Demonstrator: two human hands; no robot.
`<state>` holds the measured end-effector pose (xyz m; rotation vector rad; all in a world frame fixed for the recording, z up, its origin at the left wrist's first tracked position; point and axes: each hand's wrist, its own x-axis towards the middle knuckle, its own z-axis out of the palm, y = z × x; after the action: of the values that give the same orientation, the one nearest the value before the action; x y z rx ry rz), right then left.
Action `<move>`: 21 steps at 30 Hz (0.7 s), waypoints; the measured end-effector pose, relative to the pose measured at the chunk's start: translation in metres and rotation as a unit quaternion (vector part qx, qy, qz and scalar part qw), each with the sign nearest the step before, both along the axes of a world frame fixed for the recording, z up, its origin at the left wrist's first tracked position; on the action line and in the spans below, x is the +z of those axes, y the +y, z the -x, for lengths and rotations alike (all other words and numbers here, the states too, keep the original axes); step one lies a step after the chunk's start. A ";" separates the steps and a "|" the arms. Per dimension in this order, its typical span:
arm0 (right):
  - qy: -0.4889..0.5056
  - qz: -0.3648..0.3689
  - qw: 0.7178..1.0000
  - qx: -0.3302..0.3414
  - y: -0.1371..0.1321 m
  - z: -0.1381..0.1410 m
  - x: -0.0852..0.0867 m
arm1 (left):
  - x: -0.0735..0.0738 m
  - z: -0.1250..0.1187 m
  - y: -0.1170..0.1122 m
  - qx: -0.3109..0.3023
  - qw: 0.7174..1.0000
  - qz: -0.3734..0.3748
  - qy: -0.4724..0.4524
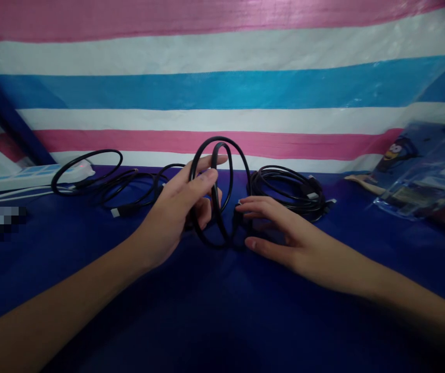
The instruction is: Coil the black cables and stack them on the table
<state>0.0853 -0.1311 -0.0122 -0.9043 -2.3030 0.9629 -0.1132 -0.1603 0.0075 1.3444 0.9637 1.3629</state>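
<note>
My left hand [185, 202] is closed on a black cable [245, 160] wound into upright loops, with the thumb across the strands and the index finger stretched out behind them. Just right of the loops, my right hand [280, 228] has its fingers extended and its thumb apart. Its fingertips are beside a lower part of the cable, where a small light spot shows. Whether they touch it, I cannot tell. Part of the cable is hidden behind my left fingers.
Several loose black cables with plugs [129, 210] lie on the blue table [206, 311] at left, by a white power strip [31, 176]. Behind my right hand lies a coiled cable bundle [284, 181]. Clear plastic packaging [420, 181] is at right; a striped sheet [222, 88] hangs behind.
</note>
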 end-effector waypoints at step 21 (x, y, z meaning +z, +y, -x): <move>-0.120 -0.211 0.970 -0.028 0.010 -0.002 0.000 | 0.024 0.006 -0.011 -0.090 0.973 0.125 -0.173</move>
<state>0.0876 -0.1208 -0.0124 -0.9329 -2.5276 0.3261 -0.1196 -0.1711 0.0316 0.9418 0.7307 1.2391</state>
